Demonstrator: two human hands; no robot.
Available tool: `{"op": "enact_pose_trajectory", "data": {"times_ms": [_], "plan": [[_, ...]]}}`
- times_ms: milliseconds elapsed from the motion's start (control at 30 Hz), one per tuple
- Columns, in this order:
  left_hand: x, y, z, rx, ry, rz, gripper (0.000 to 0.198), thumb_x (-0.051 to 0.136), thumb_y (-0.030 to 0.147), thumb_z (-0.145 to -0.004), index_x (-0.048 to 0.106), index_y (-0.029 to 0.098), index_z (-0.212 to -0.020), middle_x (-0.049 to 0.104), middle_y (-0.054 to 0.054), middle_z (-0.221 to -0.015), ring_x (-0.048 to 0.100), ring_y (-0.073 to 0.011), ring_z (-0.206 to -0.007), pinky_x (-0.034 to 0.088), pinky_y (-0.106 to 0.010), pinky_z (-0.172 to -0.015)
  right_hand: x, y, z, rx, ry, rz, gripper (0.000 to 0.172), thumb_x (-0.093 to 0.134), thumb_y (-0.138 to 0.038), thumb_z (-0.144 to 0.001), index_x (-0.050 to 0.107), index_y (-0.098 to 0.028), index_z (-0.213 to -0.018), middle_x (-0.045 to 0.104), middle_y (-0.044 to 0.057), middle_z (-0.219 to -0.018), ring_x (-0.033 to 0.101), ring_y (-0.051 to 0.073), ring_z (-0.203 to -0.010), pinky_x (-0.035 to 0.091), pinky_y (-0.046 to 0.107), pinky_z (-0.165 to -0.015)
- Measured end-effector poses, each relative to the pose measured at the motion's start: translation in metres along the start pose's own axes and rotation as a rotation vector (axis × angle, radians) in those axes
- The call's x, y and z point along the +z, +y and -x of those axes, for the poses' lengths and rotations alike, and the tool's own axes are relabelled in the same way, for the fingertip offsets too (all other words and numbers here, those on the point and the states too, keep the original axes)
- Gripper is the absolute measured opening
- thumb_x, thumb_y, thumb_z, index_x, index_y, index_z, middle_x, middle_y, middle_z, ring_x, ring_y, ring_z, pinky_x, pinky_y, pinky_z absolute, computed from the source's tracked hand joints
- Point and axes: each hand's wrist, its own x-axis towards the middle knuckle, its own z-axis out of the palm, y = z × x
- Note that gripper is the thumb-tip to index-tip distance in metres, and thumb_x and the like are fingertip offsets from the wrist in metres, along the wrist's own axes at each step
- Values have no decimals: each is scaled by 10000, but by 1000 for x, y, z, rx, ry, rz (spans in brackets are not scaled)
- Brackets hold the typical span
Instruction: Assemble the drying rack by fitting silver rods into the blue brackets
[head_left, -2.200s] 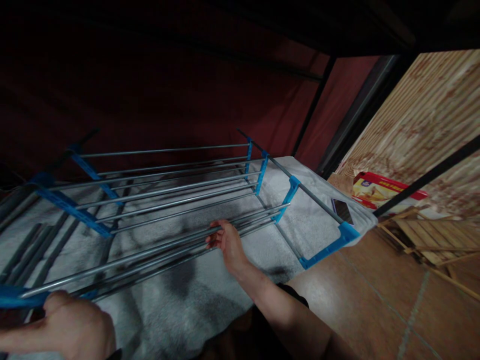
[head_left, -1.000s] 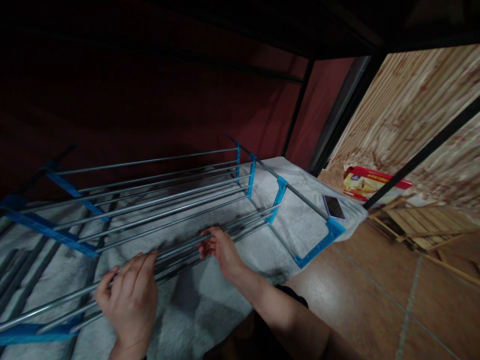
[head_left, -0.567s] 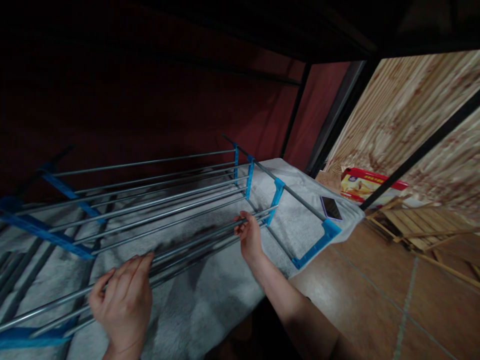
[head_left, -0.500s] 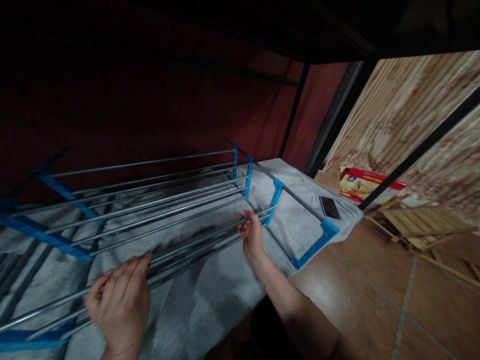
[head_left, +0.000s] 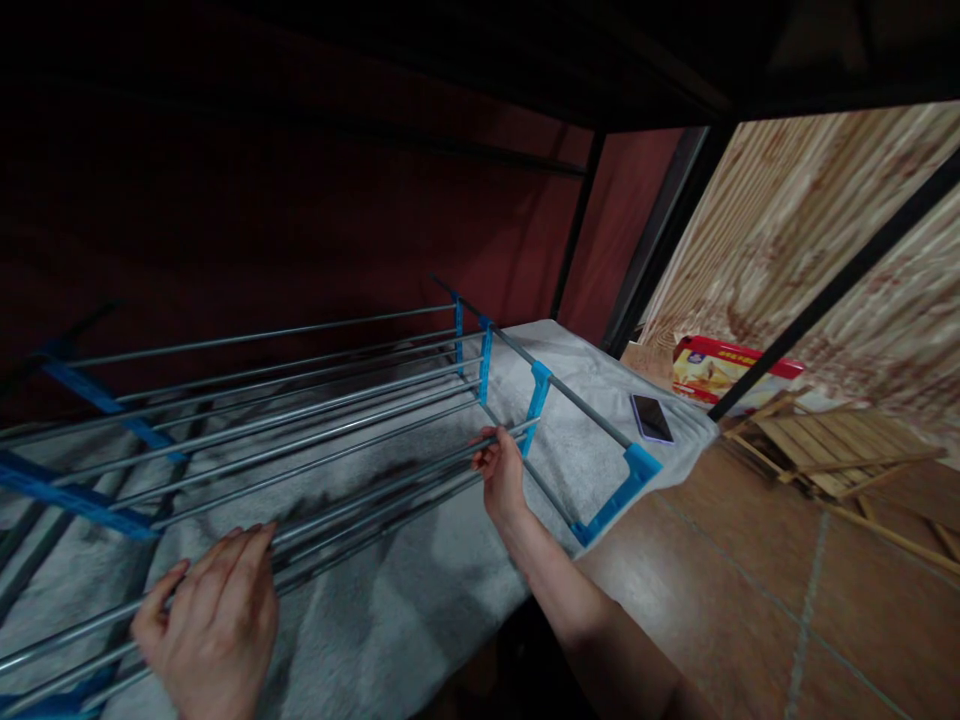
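A rack of grey metal tubes (head_left: pixel 322 437) joined by blue plastic brackets (head_left: pixel 538 390) lies on a grey-white cloth (head_left: pixel 390 610). At the lower left, my left hand (head_left: pixel 214 610) is wrapped over the nearest set of tubes, its fingertips hidden behind them. My right hand (head_left: pixel 499 470) holds the same set near its right end, close to a blue bracket, fingers curled round the upper tube. A larger blue corner piece (head_left: pixel 619 495) marks the rack's right end.
A phone (head_left: pixel 652 418) rests on the cloth at the right. Beyond it, a red and yellow box (head_left: pixel 720 368) and a folded wooden piece (head_left: pixel 832 450) are on the tiled floor (head_left: pixel 742 570). Black frame posts (head_left: pixel 675 240) and a dark overhead panel surround the surface.
The view has shifted slightly, so the rack and both hands appear a little further left. Both hands keep their hold on the tubes.
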Motion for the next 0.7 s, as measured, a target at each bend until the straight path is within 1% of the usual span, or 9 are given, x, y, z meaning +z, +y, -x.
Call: {"op": "enact_pose_trajectory", "data": {"times_ms": [167,367,500,633,700], "plan": [[1,10,-1,8,2,-18,541,563,165,-848,497,246,-1380,628,-121,-1272,560,-288,-1213,299,-527,-1085,2,-3,1,18,1,12,278,581,-466,-745,577,-195,-808,632,-10,-636,499,100,-473,364,233,-448],[4,17,-2,26,29,-34,625,596,129,-811,464,267,-1407,629,-135,-1266,578,-321,-1190,325,-577,-1061,4,-4,2,27,32,54,285,576,-473,-738,573,-195,-798,609,-24,-623,496,95,-470,352,231,-451],[2,19,0,11,24,-20,703,608,104,-781,431,301,-1432,583,-149,-1324,555,-347,-1213,333,-610,-1045,5,-3,2,14,29,70,289,561,-483,-752,563,-197,-792,618,-19,-641,494,92,-466,346,228,-450],[4,23,5,4,25,-6,738,603,98,-769,416,343,-1439,548,-131,-1370,538,-353,-1228,340,-619,-1042,5,-2,2,13,18,74,304,560,-501,-755,551,-199,-784,629,-11,-640,492,92,-462,345,225,-448],[6,26,7,8,32,6,751,603,111,-770,400,389,-1438,538,-92,-1388,547,-339,-1217,356,-611,-1041,5,-2,1,16,14,80,324,553,-521,-760,553,-198,-791,643,-2,-644,498,96,-463,351,224,-448]]}}
